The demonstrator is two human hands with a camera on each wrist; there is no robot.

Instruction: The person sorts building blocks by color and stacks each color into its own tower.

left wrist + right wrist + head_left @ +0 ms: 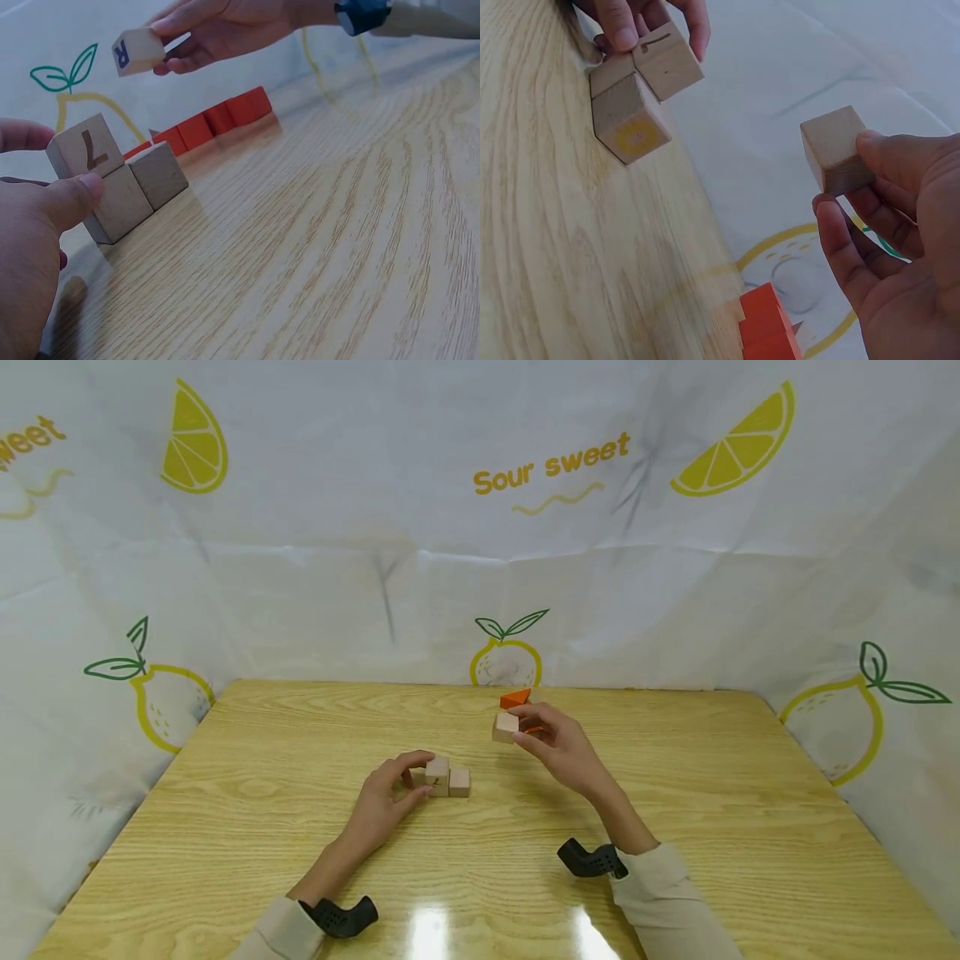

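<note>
My left hand (381, 797) pinches a pale wooden block (88, 146) marked with a brown figure like a 7. That block sits on top of another plain wooden block (124, 204), and my thumb tip lies near the seam between the two. A third wooden block (460, 783) stands against the lower one on the right; in the right wrist view its face (634, 136) carries a yellow print. Up off the table, my right hand (564, 750) holds a wooden block (832, 146) between thumb and fingertips. A blue R (122, 54) shows on it in the left wrist view.
Behind the right hand, a row of red-orange blocks (196, 131) lies on the wood-grain table (262, 760), with an orange triangular piece (515, 698) there in the head view. A white lemon-print cloth (337, 610) stands along the far edge. Each wrist carries a black device (588, 860).
</note>
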